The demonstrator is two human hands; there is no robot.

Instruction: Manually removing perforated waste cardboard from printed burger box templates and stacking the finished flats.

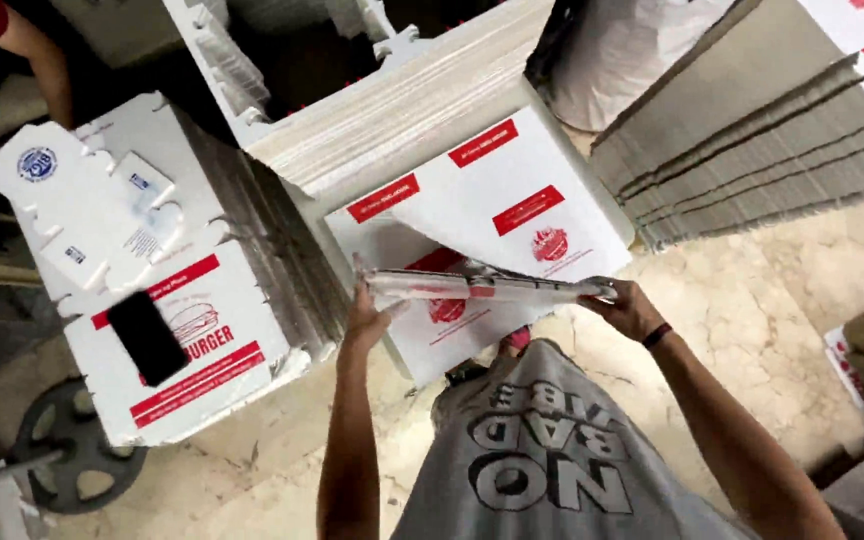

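I hold a thin bundle of flat white cardboard box blanks edge-on in front of me. My left hand grips its left end and my right hand grips its right end. Just beyond the bundle lies a tall stack of the same white blanks with red printed labels, its top sheets slightly shifted. A black band sits on my right wrist.
A second stack of printed white blanks stands at left with a black phone and loose die-cut blanks on top. Grey cardboard stacks rise at right. Another person's arm shows at top left. A dark wheel lies on the floor.
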